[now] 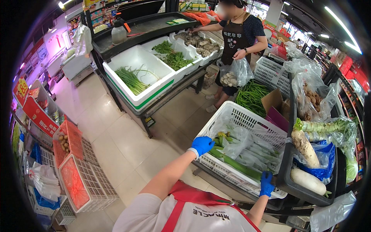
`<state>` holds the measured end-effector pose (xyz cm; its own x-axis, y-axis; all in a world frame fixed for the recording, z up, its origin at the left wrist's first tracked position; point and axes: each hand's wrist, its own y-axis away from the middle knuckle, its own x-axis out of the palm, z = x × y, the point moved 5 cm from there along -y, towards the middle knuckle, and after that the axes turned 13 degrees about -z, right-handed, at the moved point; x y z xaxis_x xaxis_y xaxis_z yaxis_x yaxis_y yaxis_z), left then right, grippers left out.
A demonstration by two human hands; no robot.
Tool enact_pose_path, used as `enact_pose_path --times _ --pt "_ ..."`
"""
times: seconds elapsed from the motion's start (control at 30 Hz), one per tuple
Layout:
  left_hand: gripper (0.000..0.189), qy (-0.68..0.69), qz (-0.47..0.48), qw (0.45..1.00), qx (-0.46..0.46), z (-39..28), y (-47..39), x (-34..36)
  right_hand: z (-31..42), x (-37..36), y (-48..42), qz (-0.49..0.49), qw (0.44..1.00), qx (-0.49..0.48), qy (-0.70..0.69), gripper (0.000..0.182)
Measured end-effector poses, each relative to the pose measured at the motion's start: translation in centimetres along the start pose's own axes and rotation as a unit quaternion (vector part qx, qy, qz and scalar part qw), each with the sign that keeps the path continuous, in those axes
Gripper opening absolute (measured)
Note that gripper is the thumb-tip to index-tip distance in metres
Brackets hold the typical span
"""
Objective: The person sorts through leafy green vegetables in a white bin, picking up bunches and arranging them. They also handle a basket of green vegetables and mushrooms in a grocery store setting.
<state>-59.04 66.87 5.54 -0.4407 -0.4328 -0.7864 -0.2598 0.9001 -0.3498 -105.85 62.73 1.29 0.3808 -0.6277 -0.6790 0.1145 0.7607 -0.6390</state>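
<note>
Before me stands a white plastic crate (pixel 246 114) holding long green gourds and clear plastic film (pixel 240 142). One long green gourd (pixel 236 163) lies along the crate's near side. My left hand (pixel 203 146), in a blue glove, is at the crate's left rim, fingers curled by the gourd's left end. My right hand (pixel 266 184), also gloved in blue, is over the near rim, fingertips by the gourd's right end. Whether either hand grips the gourd or only touches the rim is hidden.
At right, a black tray (pixel 285 171) holds white radishes (pixel 307 181). Green beans (pixel 252 97) lie beyond the crate. Across the aisle, a person (pixel 240 37) holds a bag of mushrooms (pixel 229 79) beside white foam boxes (pixel 139 98). Stacked crates (pixel 92 179) stand at left.
</note>
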Motion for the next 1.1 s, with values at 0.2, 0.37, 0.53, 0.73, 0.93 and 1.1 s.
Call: enact_pose_path --times 0.2,0.37,0.53,0.73,0.93,1.1 --pt "0.036 0.008 -0.016 1.000 0.008 0.3 0.2 -0.1 1.0 -0.2 0.2 -0.004 0.999 -0.029 0.032 0.024" --pt "0.036 0.005 -0.008 1.000 0.008 -0.2 0.0 -0.1 -0.4 0.2 0.4 -0.017 0.998 -0.021 0.055 0.022" --pt "0.036 0.005 -0.004 1.000 0.001 -0.2 0.1 -0.4 -0.7 0.5 0.6 -0.023 0.999 -0.020 0.037 0.022" --pt "0.035 0.008 -0.006 1.000 0.010 0.0 0.2 -0.4 0.0 -0.1 0.4 -0.008 0.997 -0.027 0.066 0.023" --pt "0.029 0.019 0.000 1.000 0.002 -0.4 -0.1 -0.6 2.0 -1.5 -0.1 -0.066 0.991 -0.096 0.072 0.022" --pt "0.031 0.022 -0.035 0.999 0.000 -0.4 0.1 -1.0 3.1 -1.9 -0.6 -0.030 0.994 -0.083 0.067 0.021"
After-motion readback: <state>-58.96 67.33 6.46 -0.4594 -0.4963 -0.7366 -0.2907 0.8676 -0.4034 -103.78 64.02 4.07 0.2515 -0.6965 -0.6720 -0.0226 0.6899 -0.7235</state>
